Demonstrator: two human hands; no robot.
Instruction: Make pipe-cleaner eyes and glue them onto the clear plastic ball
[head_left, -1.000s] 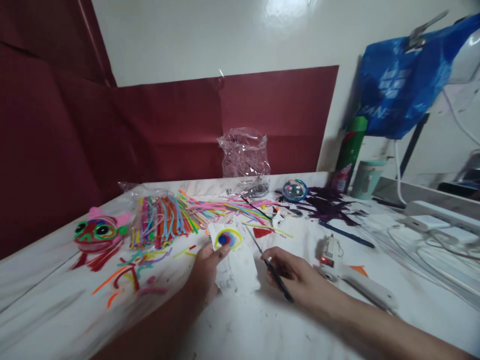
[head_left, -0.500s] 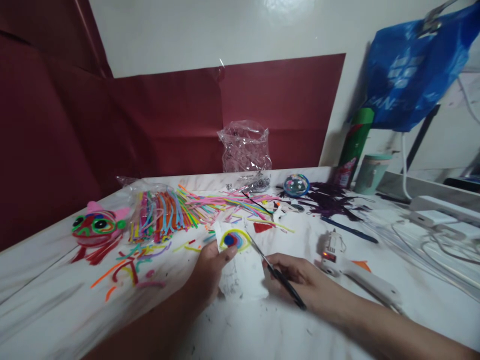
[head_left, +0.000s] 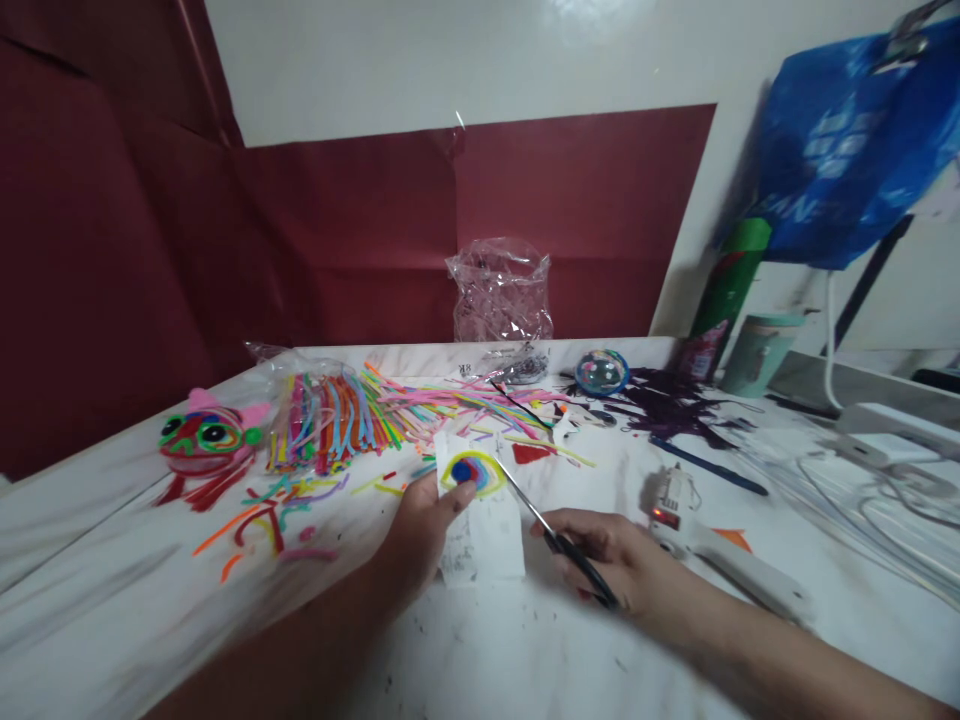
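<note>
My left hand (head_left: 420, 530) pinches a white paper piece (head_left: 480, 520) that bears a coiled yellow, blue and red spiral (head_left: 472, 472). The paper is lifted slightly off the white table (head_left: 525, 650). My right hand (head_left: 607, 555) is closed round the black handles of a pair of scissors (head_left: 555, 535), whose thin blades point up and left toward the spiral's right edge. The blade tips lie right next to the spiral.
A pile of coloured strips (head_left: 360, 415) lies beyond the hands, with a red and green cat-face craft (head_left: 202, 445) at the left. A white glue gun (head_left: 697, 525) rests right of my right hand. A clear bag (head_left: 501, 295), glitter ball (head_left: 601, 371), purple scraps (head_left: 675, 405) and cables (head_left: 862, 480) sit farther back.
The paper with the spiral and the scissors have come closer together; the blade tips now reach the spiral's right edge. The view has shifted slightly to the left.
</note>
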